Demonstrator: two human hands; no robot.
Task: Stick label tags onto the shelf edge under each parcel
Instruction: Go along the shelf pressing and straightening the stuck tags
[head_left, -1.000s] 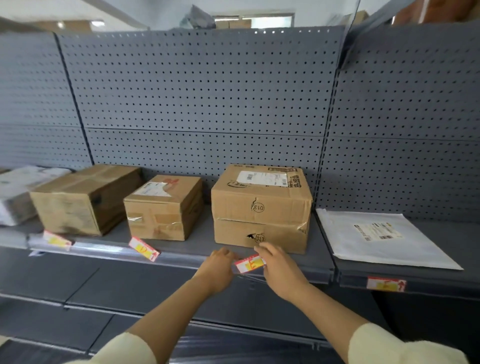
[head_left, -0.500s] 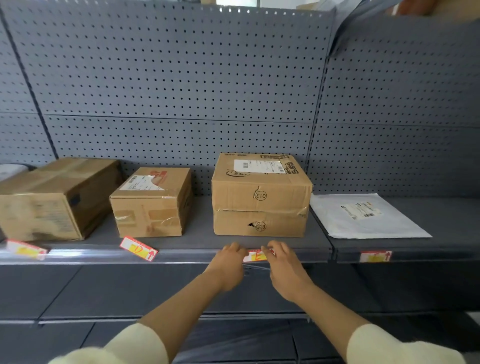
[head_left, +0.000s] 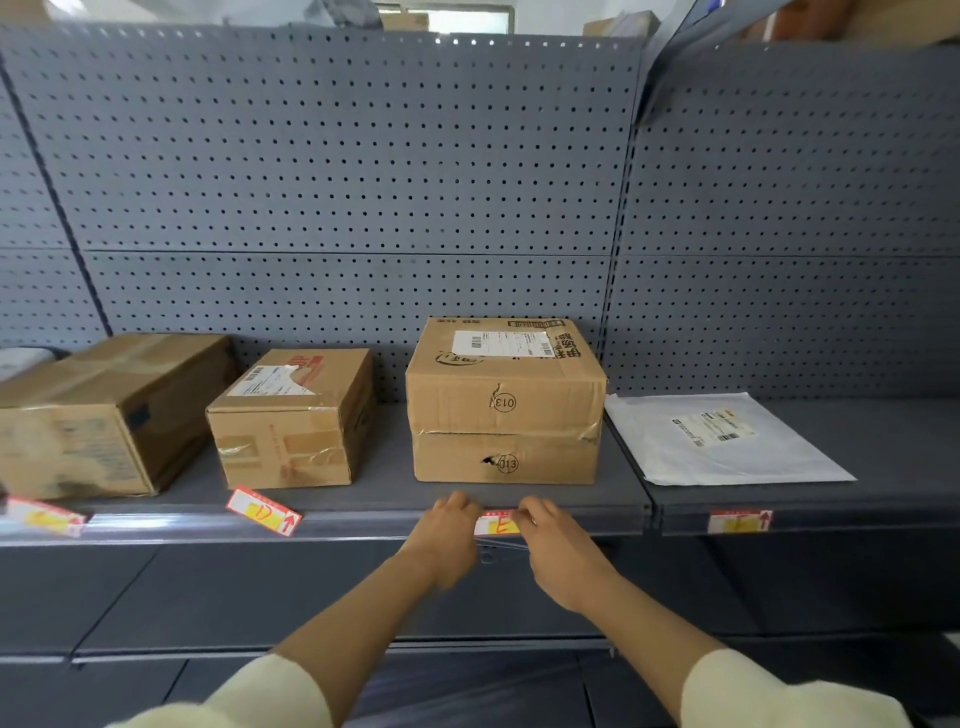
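On the front edge of the shelf (head_left: 363, 522), directly under the middle box (head_left: 506, 402), a tag (head_left: 496, 525) is being pressed between two hands. Its long axis is lying along the edge, nearly level, and it is being held at both ends: the left hand (head_left: 449, 535) is covering its left end and the right hand (head_left: 558, 545) its right end, so that only the middle strip is being shown. The fingers (head_left: 530, 512) of both hands are curled closed onto the tag, pinching or pushing it against the edge; which of the two cannot be told. Neither hand is nearer, since the tag is lying between them.

Judging from this, the coming move is a smoothing outward along that axis, each hand toward its own end.

Further left on the same edge, a second tag (head_left: 265, 514) is being left tilted under the small box (head_left: 296, 415), and a third tag (head_left: 44, 517) is sitting under the left box (head_left: 104, 410). On the next shelf section, a fourth tag (head_left: 740, 521) is lying flat under the white mailer (head_left: 727, 441).
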